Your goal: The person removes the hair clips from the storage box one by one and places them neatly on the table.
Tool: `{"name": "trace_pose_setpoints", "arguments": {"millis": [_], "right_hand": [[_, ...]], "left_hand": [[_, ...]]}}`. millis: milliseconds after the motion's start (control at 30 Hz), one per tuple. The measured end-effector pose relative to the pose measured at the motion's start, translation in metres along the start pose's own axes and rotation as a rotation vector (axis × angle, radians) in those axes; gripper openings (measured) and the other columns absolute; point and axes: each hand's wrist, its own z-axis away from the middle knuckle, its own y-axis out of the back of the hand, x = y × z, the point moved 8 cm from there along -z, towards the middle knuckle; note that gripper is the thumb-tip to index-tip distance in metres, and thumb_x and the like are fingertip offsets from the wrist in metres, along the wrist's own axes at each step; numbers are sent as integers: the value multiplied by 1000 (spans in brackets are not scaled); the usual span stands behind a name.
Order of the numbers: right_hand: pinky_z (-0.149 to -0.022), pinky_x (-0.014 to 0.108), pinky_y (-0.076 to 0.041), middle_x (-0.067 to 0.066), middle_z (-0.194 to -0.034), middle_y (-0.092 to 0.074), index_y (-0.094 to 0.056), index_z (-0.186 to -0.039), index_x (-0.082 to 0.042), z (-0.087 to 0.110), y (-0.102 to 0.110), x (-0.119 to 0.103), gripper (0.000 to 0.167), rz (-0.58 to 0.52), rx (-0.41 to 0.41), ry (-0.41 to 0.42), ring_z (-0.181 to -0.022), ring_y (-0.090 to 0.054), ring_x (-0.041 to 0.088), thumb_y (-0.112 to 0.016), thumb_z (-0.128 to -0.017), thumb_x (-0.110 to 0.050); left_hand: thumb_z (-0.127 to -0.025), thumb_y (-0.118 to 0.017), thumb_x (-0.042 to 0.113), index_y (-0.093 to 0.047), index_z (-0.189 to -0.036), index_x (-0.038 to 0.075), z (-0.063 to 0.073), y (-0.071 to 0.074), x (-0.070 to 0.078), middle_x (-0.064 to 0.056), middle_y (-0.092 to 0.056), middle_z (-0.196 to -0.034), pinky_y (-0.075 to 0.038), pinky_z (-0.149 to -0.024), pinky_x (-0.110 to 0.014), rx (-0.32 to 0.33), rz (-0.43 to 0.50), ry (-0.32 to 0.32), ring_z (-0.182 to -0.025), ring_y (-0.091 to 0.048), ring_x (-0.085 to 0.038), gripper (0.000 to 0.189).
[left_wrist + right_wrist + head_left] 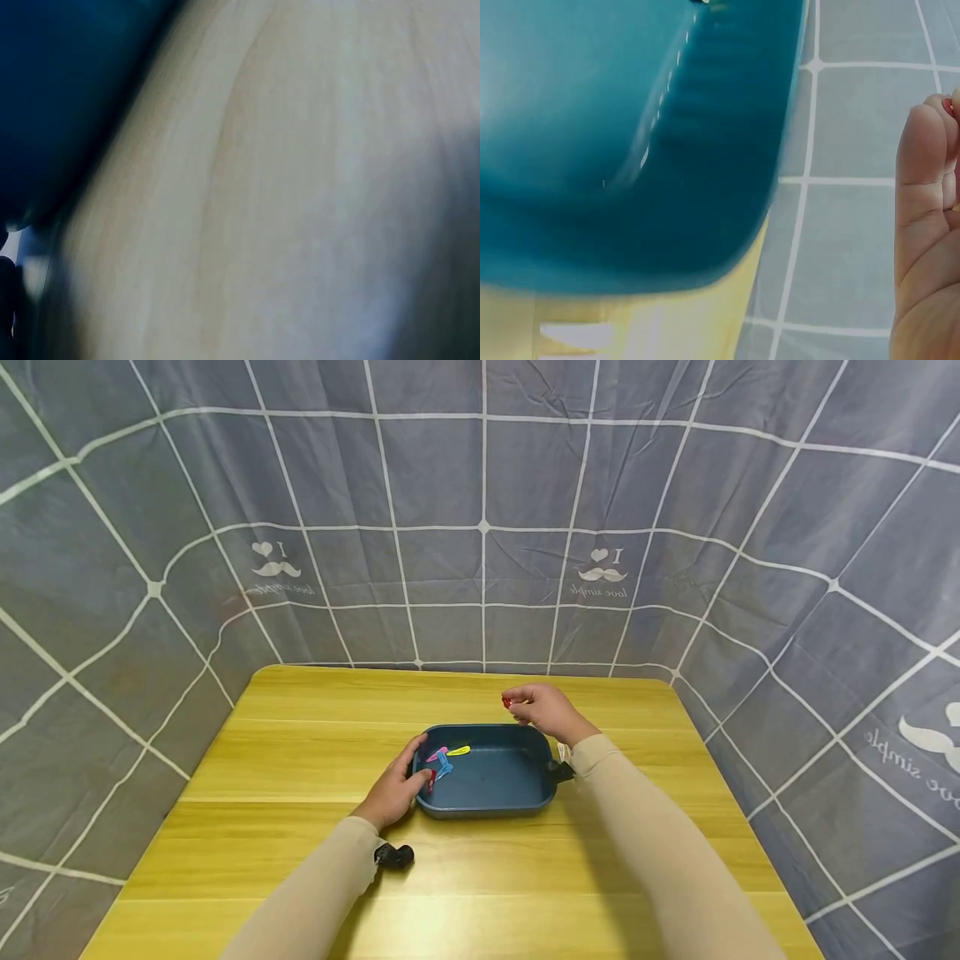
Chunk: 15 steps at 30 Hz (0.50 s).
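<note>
A dark blue plastic basin (498,777) stands on the wooden table. At its left end my left hand (392,789) grips the rim, with the thumb over the inner side. Inside, near that thumb, lie a red hair clip (431,782), blue hair clips (444,766), a pink hair clip (436,754) and a yellow hair clip (458,751). Beyond the basin's far right corner, my right hand (551,710) pinches a small red hair clip (506,702) between fingertips and thumb. The right wrist view shows only a sliver of red between the fingers.
The yellow wood-grain table (300,760) extends around the basin. Grey curtains (442,560) with white grid lines hang behind and along both sides. A black wrist device (394,857) sits by the left cuff, and another black device (561,772) by the right cuff overlaps the basin's right end.
</note>
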Motion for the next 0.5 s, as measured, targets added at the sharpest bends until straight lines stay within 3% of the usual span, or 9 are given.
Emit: {"name": "trace_pose_setpoints", "arguments": {"millis": [233, 500], "right_hand": [[-96, 51, -61, 22, -129, -67, -63, -146, -5, 11, 23, 13, 42, 0, 18, -34, -104, -74, 34, -65, -104, -10], [-99, 53, -59, 25, -131, -67, -60, -146, -1, 22, 48, 27, 42, 12, 46, -51, -101, -72, 27, -63, -105, -8]], "left_hand": [[-107, -56, 30, -26, -165, 43, 1, 0, 0, -17, -30, -172, -26, -126, -65, -2, -1, -3, -157, -32, -44, 67], [-108, -56, 28, -24, -166, 42, 1, 0, 1, -15, -24, -174, -23, -127, -65, -11, 14, -10, -160, -26, -43, 68]]}}
